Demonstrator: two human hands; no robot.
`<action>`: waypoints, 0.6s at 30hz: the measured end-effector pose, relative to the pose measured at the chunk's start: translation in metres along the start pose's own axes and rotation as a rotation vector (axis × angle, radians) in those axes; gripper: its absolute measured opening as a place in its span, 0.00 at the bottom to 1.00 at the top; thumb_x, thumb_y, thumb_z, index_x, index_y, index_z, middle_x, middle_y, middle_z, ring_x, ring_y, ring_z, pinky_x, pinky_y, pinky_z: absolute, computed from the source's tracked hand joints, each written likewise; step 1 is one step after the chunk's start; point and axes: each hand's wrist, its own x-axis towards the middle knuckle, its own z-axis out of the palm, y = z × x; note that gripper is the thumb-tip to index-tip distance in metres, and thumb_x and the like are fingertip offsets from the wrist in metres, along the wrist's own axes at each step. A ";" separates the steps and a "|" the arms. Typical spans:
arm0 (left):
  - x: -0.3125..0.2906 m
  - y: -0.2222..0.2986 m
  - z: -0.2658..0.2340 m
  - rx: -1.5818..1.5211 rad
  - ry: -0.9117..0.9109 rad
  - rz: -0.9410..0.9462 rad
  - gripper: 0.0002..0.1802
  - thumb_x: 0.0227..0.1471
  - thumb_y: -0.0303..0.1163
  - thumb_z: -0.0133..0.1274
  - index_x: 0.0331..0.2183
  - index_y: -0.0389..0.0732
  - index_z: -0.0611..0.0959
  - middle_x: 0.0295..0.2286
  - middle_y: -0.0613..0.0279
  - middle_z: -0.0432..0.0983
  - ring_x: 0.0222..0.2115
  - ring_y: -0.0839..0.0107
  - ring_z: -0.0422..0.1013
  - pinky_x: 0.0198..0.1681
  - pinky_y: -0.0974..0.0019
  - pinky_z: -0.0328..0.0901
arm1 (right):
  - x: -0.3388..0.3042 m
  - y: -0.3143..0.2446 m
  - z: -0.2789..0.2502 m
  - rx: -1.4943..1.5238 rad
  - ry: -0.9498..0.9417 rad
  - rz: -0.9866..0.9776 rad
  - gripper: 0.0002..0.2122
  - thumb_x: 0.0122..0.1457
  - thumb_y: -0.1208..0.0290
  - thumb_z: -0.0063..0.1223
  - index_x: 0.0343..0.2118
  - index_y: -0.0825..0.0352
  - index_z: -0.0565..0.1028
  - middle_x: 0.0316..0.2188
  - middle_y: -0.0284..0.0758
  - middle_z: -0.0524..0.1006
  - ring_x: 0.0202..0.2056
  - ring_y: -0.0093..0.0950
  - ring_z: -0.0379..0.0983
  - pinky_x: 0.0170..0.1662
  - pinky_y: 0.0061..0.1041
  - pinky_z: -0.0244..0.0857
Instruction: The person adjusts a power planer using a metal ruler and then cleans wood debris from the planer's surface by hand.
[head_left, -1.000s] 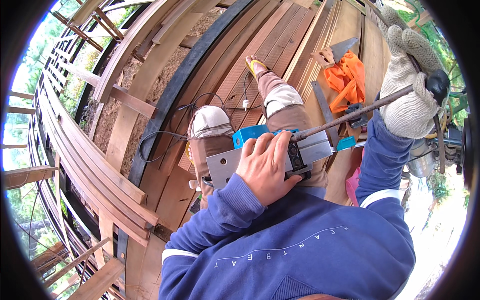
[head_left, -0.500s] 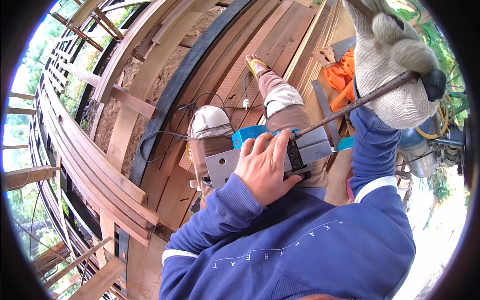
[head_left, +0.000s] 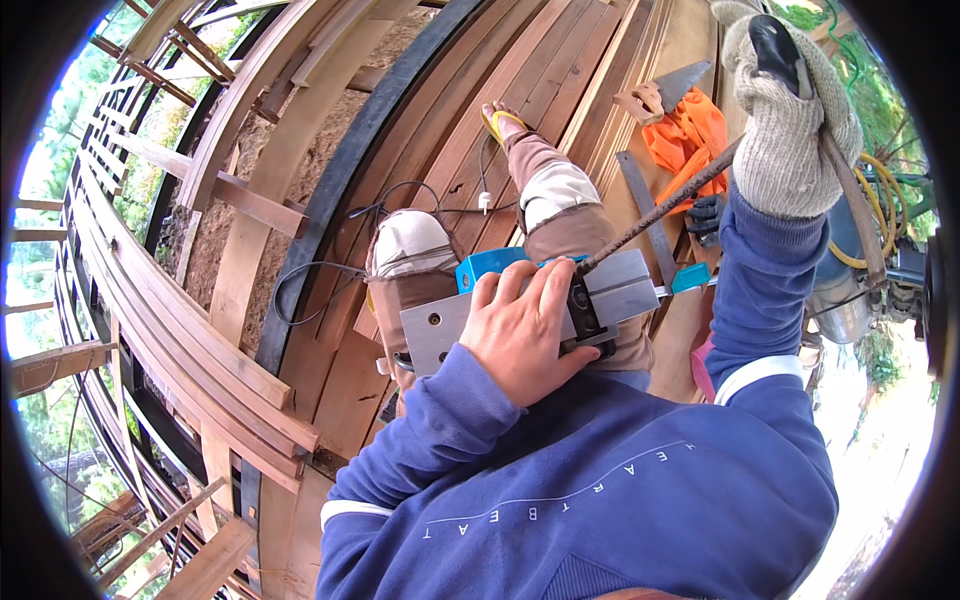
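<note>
A handheld electric planer (head_left: 620, 290) with a blue body lies upside down across my lap, its grey metal sole facing up. Bare and pressed over it, my left hand (head_left: 522, 335) holds the planer with fingers across its middle. In a knitted off-white glove, my right hand (head_left: 795, 135) is raised at the upper right, closed round a rusty metal rod (head_left: 670, 203). The rod slants down to the planer's black middle section beside my left fingertips; its exact contact is hidden. A dark rounded piece (head_left: 775, 50) shows at the glove, its kind unclear.
Long boards (head_left: 540, 80) lie ahead under my outstretched leg. A handsaw (head_left: 684, 84), an orange cloth (head_left: 690, 135) and a flat metal bar (head_left: 645, 205) lie to the right. A power cord with a white plug (head_left: 485, 202) loops near my knees. Stacked planks (head_left: 190, 370) stand left.
My gloved right hand has turned and shifted slightly, and the rod's upper end has swung with it. My left hand and the planer have moved slightly left in view.
</note>
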 end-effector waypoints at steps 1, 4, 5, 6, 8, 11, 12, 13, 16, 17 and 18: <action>0.000 0.000 0.000 -0.002 -0.009 -0.001 0.53 0.44 0.54 0.70 0.62 0.38 0.64 0.55 0.55 0.73 0.58 0.54 0.65 0.62 0.49 0.55 | -0.002 0.002 -0.004 -0.070 0.001 -0.022 0.21 0.68 0.58 0.47 0.47 0.76 0.77 0.45 0.52 0.81 0.43 0.40 0.82 0.52 0.39 0.75; 0.000 0.000 -0.001 -0.004 -0.025 0.010 0.53 0.43 0.54 0.71 0.62 0.39 0.66 0.55 0.55 0.73 0.58 0.55 0.65 0.62 0.50 0.55 | -0.013 -0.001 -0.014 -0.203 0.004 -0.065 0.20 0.69 0.60 0.49 0.49 0.76 0.77 0.45 0.51 0.81 0.43 0.39 0.82 0.50 0.37 0.76; -0.001 -0.001 0.000 -0.005 -0.024 0.019 0.53 0.42 0.53 0.71 0.62 0.39 0.66 0.55 0.55 0.73 0.58 0.55 0.66 0.62 0.50 0.55 | -0.016 -0.002 -0.017 -0.238 0.007 -0.075 0.20 0.69 0.60 0.50 0.50 0.76 0.77 0.45 0.51 0.81 0.43 0.39 0.82 0.49 0.36 0.77; -0.001 -0.001 0.000 -0.007 -0.023 0.029 0.53 0.42 0.53 0.71 0.62 0.39 0.66 0.55 0.55 0.73 0.58 0.55 0.66 0.61 0.51 0.55 | -0.020 -0.003 -0.021 -0.259 0.007 -0.078 0.20 0.69 0.61 0.51 0.50 0.76 0.77 0.45 0.51 0.81 0.43 0.39 0.82 0.48 0.35 0.77; -0.001 -0.001 0.000 -0.002 -0.030 0.047 0.52 0.42 0.53 0.71 0.62 0.39 0.67 0.55 0.56 0.73 0.58 0.55 0.66 0.61 0.51 0.55 | -0.025 -0.010 -0.028 -0.246 0.029 -0.077 0.19 0.69 0.62 0.52 0.52 0.76 0.77 0.45 0.50 0.81 0.42 0.38 0.82 0.47 0.34 0.78; -0.004 -0.001 -0.002 0.020 -0.034 0.056 0.52 0.43 0.53 0.70 0.62 0.39 0.67 0.56 0.56 0.72 0.58 0.55 0.65 0.61 0.52 0.55 | -0.038 -0.032 -0.027 -0.057 0.077 -0.034 0.20 0.69 0.62 0.52 0.53 0.76 0.75 0.44 0.50 0.82 0.40 0.37 0.83 0.45 0.31 0.79; -0.006 -0.001 0.000 0.033 -0.019 0.051 0.52 0.43 0.53 0.70 0.62 0.38 0.67 0.56 0.55 0.72 0.58 0.55 0.65 0.61 0.52 0.55 | -0.042 -0.034 -0.025 0.025 0.095 -0.019 0.20 0.70 0.62 0.52 0.54 0.77 0.75 0.43 0.51 0.82 0.40 0.36 0.83 0.44 0.30 0.79; -0.006 -0.001 0.000 0.044 -0.003 0.062 0.52 0.43 0.54 0.70 0.62 0.38 0.67 0.56 0.55 0.72 0.58 0.55 0.65 0.61 0.52 0.55 | -0.039 -0.027 -0.023 0.077 0.096 -0.113 0.20 0.71 0.63 0.50 0.54 0.78 0.74 0.47 0.52 0.80 0.44 0.35 0.82 0.44 0.30 0.79; -0.011 0.007 0.004 0.087 0.076 0.056 0.52 0.44 0.54 0.69 0.62 0.37 0.67 0.57 0.55 0.71 0.58 0.55 0.65 0.62 0.51 0.55 | -0.031 -0.023 -0.029 0.492 0.079 -0.096 0.18 0.71 0.64 0.48 0.55 0.75 0.73 0.49 0.47 0.79 0.46 0.32 0.80 0.47 0.30 0.78; -0.011 0.007 0.003 0.072 0.078 0.061 0.51 0.44 0.53 0.69 0.62 0.36 0.67 0.57 0.54 0.70 0.58 0.54 0.65 0.62 0.51 0.55 | -0.027 -0.022 -0.034 0.602 0.077 -0.098 0.19 0.70 0.63 0.48 0.54 0.75 0.73 0.48 0.48 0.79 0.46 0.33 0.80 0.47 0.32 0.77; -0.010 0.006 0.000 0.056 0.080 0.064 0.51 0.45 0.53 0.69 0.62 0.36 0.67 0.58 0.54 0.70 0.59 0.54 0.64 0.63 0.51 0.55 | -0.022 -0.024 -0.044 0.648 0.085 -0.089 0.19 0.70 0.63 0.48 0.53 0.76 0.74 0.48 0.49 0.79 0.46 0.35 0.80 0.48 0.33 0.77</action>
